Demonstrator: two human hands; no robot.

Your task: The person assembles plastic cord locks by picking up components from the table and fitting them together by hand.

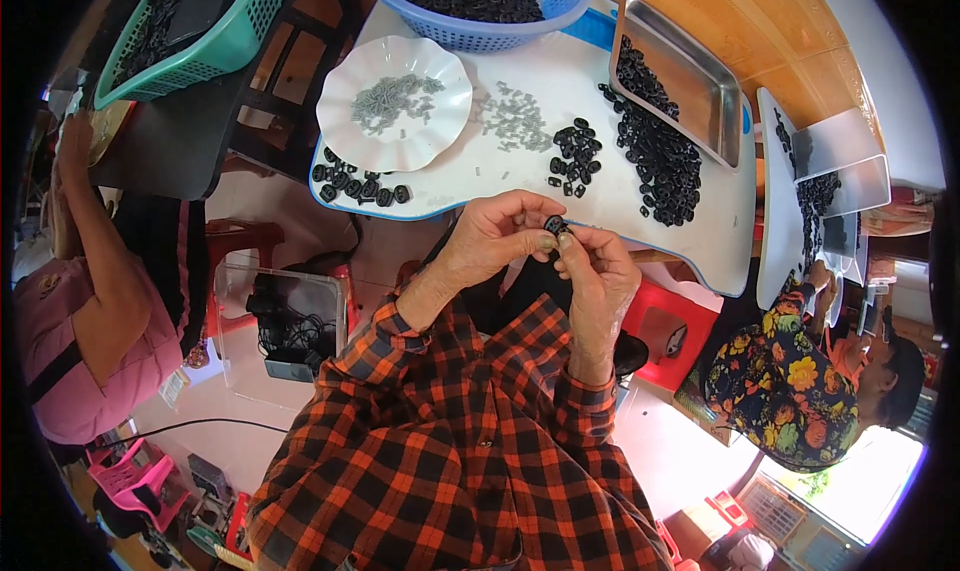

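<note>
Looking down from the head camera, the only view here, you get the whole workstation, and from where I'm standing it's fiddly stuff. The left hand (497,235) and right hand (603,273) are right up against each other, thumbs and fingertips pinched on one small black part (556,225), held just off the near edge of the white table (455,183), over the lap.

On the surface, a wavy-rimmed plate (455,121) of pale grey bits (392,101) sits toward the left edge, with a loose grey scatter (515,116) just beside it. One black cluster (360,187) is at the near left corner, a smaller black group (576,154) lies nearer the middle, and a big black heap (663,166) spills out of the metal tray (708,81) by the right edge. There's a blue basket (480,37) at the far edge too.

My guess: they're mid-assembly, working a grey bit into the black part, though I can't tell if one's in those fingers. Next move probably calls for one hand keeping it steady while the other thumb presses, then setting it down with a finished bunch, whichever that is.
</note>
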